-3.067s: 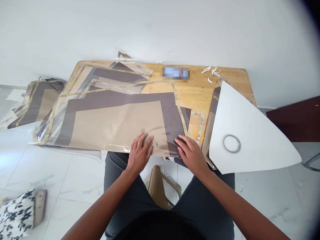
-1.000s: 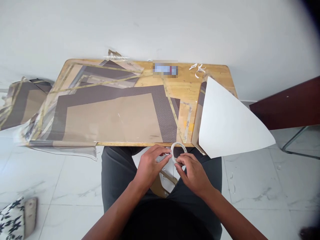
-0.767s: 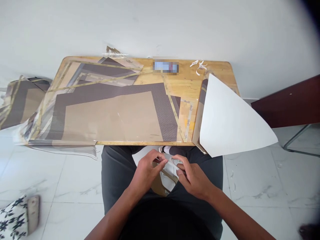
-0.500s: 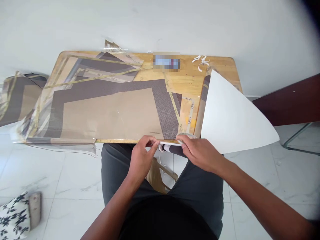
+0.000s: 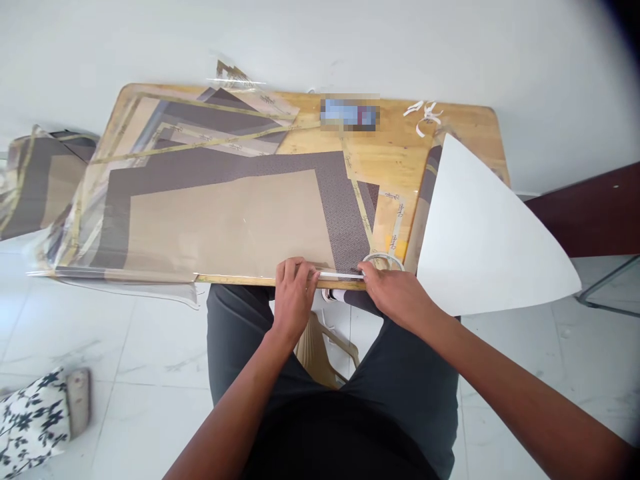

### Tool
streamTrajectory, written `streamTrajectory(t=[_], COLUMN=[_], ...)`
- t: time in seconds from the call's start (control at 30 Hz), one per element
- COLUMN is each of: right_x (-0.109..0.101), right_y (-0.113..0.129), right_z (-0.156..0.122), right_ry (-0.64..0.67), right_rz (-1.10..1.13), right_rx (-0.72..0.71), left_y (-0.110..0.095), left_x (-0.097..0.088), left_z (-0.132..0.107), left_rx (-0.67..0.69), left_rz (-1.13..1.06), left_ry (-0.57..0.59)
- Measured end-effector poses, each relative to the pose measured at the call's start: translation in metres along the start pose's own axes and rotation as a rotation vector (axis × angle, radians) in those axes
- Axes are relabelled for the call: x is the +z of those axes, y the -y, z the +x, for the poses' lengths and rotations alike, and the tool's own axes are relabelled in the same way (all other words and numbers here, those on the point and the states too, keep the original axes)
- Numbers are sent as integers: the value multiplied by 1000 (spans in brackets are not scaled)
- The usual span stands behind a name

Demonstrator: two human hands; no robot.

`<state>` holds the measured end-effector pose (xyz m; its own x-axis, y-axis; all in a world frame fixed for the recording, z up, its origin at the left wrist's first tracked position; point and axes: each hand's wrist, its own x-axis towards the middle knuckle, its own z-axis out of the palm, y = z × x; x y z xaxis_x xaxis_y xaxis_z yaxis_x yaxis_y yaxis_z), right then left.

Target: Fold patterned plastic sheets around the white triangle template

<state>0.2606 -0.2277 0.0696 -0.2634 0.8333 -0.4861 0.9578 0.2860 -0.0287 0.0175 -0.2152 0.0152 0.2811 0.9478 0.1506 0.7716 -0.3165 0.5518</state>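
tape strip (image 5: pixel 341 275) held along beige sheet (image 5: pixel 225 223), seemingly for tautness: 9 o'clock end pinched by left hand (image 5: pixel 294 293), roll (image 5: pixel 384 255) clamped at 3 o'clock in right hand (image 5: pixel 397 293).

Just one view here, from the seated person's own head: it faces forward and down past the lap (image 5: pixel 250 353), has the left hand (image 5: pixel 293 293) and right hand (image 5: pixel 397 293) close, and reaches the wall (image 5: pixel 320 40) behind the table (image 5: pixel 390 150).

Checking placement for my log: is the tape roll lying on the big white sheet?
No, the tape roll is in the right hand, left of the white sheet.
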Motion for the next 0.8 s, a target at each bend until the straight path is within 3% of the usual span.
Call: streamTrajectory(t=[0.23, 0.8], right_x=[10, 9], right_y=[8, 16], right_z=[3, 6], right_ry=[-17, 69], right_rz=[29, -53], right_rx=[129, 161], left_y=[8, 13], left_x=[1, -4], left_z=[-2, -1], left_rx=[-22, -44], left_rz=[-56, -107], left_ry=[55, 101])
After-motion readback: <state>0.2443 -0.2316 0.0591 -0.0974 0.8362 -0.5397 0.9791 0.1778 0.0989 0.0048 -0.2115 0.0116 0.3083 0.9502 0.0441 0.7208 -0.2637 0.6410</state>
